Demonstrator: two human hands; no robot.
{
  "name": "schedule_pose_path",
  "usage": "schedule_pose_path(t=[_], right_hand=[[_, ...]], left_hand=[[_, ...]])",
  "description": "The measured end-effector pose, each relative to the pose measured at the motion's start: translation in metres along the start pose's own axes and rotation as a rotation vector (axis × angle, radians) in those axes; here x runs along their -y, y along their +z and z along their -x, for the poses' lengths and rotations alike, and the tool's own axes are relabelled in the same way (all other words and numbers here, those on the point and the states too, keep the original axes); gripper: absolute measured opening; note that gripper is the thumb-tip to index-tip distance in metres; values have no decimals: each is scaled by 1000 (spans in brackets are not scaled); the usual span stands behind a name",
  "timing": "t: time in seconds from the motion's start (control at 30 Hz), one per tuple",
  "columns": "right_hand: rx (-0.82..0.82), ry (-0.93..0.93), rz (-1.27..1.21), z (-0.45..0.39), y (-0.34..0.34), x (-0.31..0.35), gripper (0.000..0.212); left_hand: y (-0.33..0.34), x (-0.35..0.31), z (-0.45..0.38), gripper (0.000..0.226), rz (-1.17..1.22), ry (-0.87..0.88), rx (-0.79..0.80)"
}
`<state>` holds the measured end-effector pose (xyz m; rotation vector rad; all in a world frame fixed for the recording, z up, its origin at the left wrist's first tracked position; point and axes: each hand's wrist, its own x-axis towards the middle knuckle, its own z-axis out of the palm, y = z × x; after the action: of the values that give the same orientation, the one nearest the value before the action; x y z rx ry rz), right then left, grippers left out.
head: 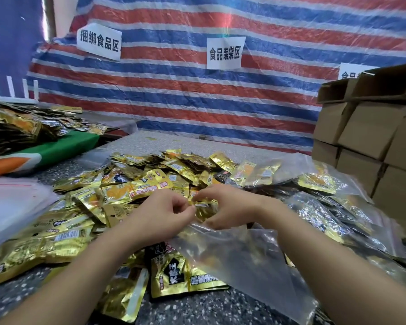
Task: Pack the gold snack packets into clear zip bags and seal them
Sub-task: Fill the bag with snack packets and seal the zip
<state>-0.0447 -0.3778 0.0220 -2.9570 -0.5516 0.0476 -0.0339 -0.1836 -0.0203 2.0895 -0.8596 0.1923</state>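
A gold packet (pixel 203 207) sits at frame centre, pinched from both sides: the left hand (pixel 159 213) grips its left edge between thumb and curled fingers, while the right hand (pixel 225 207) holds its right side with fingers curled round it. Directly below the hands, toward 5 o'clock, a clear bag (pixel 244 259) lies slack across the right forearm's inner side and over other packets; whether either hand also holds its mouth cannot be told. A loose heap of packets (pixel 136 184) spreads around the hands from 8 o'clock through 12 o'clock, with larger ones (pixel 183 275) lying flat at 6 o'clock. At 3 o'clock, filled bags (pixel 319 212) of packets lie stacked against one another. All rest on a speckled table (pixel 197 308). At 9 o'clock sits a stack of empty bags (pixel 12 202), and beyond it, at 10 o'clock, another mound of packets (pixel 21 127) on a green cloth (pixel 63 146). Cardboard boxes (pixel 370 137) stand piled at 2 o'clock. Behind everything hangs a striped tarp (pixel 197 95) bearing paper signs (pixel 225 52) at 12 o'clock.
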Motion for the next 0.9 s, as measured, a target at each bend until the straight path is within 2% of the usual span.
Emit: schedule_pose_path(t=[0.1,0.27,0.37,0.47,0.57,0.73,0.9], right_hand=[[45,-21,27,-8,3,5,62],[24,-45,29,-8,8,0,52],[-57,-57,12,-3,13,-3,39],[-191,16,-96,2,15,-8,39],[-276,127,-244,5,13,-17,33],[-314,264,-600,19,6,-41,27],[-560,269,-1095,35,2,-55,51]], left_hand=[[1,0,1,46,-16,5,-1],[0,-1,2,48,-21,-8,3],[1,-2,2,45,-35,-15,15],[1,-2,2,44,-61,-8,-9],[1,-3,2,48,-64,7,-30],[1,-3,2,43,-70,6,-34],[1,-4,4,33,-60,5,-43]])
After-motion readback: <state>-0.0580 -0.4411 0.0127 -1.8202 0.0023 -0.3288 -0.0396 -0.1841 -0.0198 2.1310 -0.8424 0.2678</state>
